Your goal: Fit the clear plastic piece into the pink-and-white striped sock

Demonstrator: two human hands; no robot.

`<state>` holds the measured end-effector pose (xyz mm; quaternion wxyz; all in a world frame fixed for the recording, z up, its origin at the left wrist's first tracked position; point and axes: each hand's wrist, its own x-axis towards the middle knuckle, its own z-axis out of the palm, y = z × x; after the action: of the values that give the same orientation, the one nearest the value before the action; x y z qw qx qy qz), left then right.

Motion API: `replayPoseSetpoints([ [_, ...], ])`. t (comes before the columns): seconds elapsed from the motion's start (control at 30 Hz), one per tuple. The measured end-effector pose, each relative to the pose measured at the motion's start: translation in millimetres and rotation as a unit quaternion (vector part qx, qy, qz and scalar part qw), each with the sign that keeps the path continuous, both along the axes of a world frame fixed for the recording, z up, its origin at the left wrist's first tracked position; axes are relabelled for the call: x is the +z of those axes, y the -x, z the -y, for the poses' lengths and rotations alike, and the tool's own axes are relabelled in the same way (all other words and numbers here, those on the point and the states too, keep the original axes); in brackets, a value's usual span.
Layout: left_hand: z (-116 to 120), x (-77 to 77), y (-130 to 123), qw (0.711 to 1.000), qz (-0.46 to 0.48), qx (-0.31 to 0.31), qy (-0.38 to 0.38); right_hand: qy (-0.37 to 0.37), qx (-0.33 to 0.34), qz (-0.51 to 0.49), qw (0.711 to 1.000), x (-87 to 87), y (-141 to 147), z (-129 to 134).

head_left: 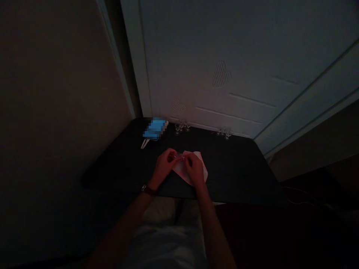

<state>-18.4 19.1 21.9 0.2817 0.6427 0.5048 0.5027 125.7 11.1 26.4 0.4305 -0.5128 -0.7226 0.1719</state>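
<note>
My left hand (165, 163) is closed, its fingertips pinching a small clear, glassy piece (179, 154). My right hand (195, 167) is closed too, with thumb and forefinger pressed together at the right end of the same piece. Whether the right fingers also hold a fold of cloth is too dark to make out. Beneath both hands a pale pinkish cloth (203, 158), or perhaps a sheet of paper, lies on the dark table (235, 175). A dark band with a buckle circles my left wrist.
At the back of the table stand two groups of small clear pieces, one left of centre (182, 127) and one farther right (224, 133). A phone-like device (155, 128) with a lit blue screen and a white cable (144, 143) is at back left. A white panel (202, 86) rises behind.
</note>
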Motion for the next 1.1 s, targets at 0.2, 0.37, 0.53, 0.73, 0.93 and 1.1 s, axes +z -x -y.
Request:
replayPoseSetpoints([
  [0.2, 0.1, 1.7, 1.2, 1.0, -0.011, -0.014, -0.005, 0.015, -0.009, -0.012, 1.0, -3.3, 1.1, -2.2],
  [0.37, 2.8, 4.9, 1.4, 0.999, -0.034, -0.014, -0.013, 0.019, 0.005, -0.021, 1.0, -1.5, 1.6, -1.6],
  [0.53, 2.7, 3.6, 2.7, 0.998, -0.045, -0.027, -0.025, 0.018, 0.013, -0.028, 0.999, -1.6, 1.5, -1.1],
  [0.73, 3.6, 5.1, 2.2, 0.997, -0.044, -0.048, -0.041, 0.018, 0.014, -0.021, 1.0, -1.7, 1.1, -1.3],
  [0.93, 4.0, 5.4, 2.3, 0.997, -0.041, -0.046, -0.037, 0.026, 0.006, -0.011, 1.0, -2.5, 1.7, -1.6],
  [1.1, 1.0, 0.4, 4.0, 0.999, -0.028, -0.029, -0.015, 0.024, 0.007, -0.017, 1.0, -3.5, 2.1, -2.1],
])
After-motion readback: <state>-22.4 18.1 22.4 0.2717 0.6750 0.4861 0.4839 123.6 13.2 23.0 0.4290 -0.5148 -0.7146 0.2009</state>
